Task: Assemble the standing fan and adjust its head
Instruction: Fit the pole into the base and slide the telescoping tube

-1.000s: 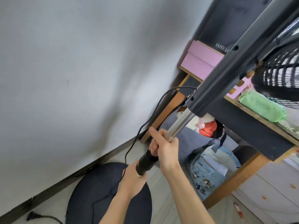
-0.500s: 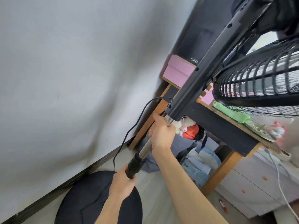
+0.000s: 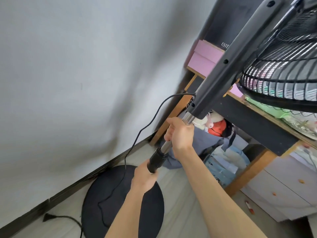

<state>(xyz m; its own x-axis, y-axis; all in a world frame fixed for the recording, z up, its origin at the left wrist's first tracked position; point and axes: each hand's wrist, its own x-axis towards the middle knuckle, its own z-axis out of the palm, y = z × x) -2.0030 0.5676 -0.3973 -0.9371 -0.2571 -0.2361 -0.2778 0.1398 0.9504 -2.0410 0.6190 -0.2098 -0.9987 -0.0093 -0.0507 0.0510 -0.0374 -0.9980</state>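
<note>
Our right hand, gripping the chrome tube, has climbed toward one o'clock while our left hand clamps the collar below, so more chrome shows and the fan head at two o'clock is likely rising.

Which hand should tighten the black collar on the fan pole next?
Probably left: the left hand grips the black collar, while the right hand steadies the chrome tube above it.

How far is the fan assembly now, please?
Done: the grille head sits on the black column, with the silver pole in it. In hand: the right hand grips the pole, the left hand the black collar. Left: probably securing the pole, adjusting the head; the plug lies on the floor.
</note>
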